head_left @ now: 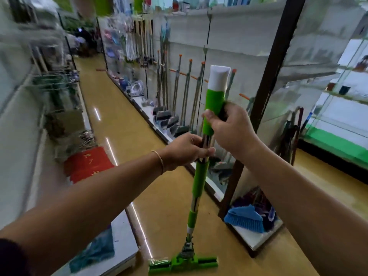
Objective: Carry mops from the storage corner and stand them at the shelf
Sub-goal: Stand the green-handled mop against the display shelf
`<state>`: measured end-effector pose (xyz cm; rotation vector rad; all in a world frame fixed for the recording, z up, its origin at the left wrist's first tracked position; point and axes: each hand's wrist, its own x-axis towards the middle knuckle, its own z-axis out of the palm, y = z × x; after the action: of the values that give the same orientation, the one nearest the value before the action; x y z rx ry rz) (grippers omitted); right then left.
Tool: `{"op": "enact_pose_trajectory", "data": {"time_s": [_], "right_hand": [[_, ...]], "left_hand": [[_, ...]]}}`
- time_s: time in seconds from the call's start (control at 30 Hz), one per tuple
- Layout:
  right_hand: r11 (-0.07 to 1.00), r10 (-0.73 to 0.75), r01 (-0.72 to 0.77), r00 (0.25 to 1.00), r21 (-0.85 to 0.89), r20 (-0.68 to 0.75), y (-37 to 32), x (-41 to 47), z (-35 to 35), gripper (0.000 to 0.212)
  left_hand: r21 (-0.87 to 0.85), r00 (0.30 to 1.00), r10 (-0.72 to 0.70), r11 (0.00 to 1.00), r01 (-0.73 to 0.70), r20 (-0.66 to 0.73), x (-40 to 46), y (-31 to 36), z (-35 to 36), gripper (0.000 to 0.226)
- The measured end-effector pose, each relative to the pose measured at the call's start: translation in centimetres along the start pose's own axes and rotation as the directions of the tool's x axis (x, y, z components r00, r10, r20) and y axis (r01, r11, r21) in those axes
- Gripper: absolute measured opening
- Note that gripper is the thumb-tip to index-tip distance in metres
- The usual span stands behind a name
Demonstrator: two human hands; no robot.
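Note:
A green sponge mop [200,180] stands upright in front of me, its green head [183,264] near the yellow floor and a white cap on top of the handle. My right hand [229,126] grips the upper green sleeve of the handle. Just below it, my left hand [185,149] grips the bare metal tube. The shelf [199,56] on the right runs down the aisle, with several mops and brooms [179,108] leaning against its white back panel.
A shop aisle with a yellow floor stretches ahead between two shelf rows. A dark post [264,96] stands at the right shelf's near end, with a blue broom head [245,218] at its base. A red mat [87,164] lies on the left shelf. A glass counter [338,126] is far right.

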<state>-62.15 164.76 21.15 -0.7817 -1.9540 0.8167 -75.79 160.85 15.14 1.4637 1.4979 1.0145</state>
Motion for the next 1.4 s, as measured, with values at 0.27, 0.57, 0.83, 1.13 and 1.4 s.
{"op": "enact_pose_trajectory", "data": {"time_s": [0.27, 0.57, 0.83, 1.13, 1.4], "right_hand": [[0.991, -0.083, 0.073, 0.993, 0.115, 0.084, 2.7, 8.6, 4.9, 0.007], [0.981, -0.119, 0.093, 0.982, 0.172, 0.146, 6.0, 19.6, 11.0, 0.014], [0.966, -0.194, 0.149, 0.958, 0.210, 0.212, 5.3, 29.6, 17.1, 0.017], [0.917, -0.317, 0.188, 0.877, 0.350, 0.360, 4.1, 37.9, 25.3, 0.007], [0.834, -0.463, 0.176, 0.739, 0.523, 0.490, 3.4, 43.7, 33.2, 0.006]], "left_hand": [[0.011, 0.977, -0.064, 0.998, 0.067, -0.205, 5.8, -1.5, -5.2, 0.022], [-0.012, 0.969, -0.031, 1.000, 0.029, -0.244, 14.5, -5.9, -14.2, 0.026], [-0.107, 0.981, -0.005, 0.994, -0.016, -0.193, 19.9, -8.0, -25.0, 0.041], [-0.102, 0.893, -0.089, 0.994, 0.049, -0.440, 20.8, -10.0, -33.5, 0.036], [-0.141, 0.674, -0.244, 0.969, 0.205, -0.697, 20.8, -11.8, -39.1, 0.029]]}}
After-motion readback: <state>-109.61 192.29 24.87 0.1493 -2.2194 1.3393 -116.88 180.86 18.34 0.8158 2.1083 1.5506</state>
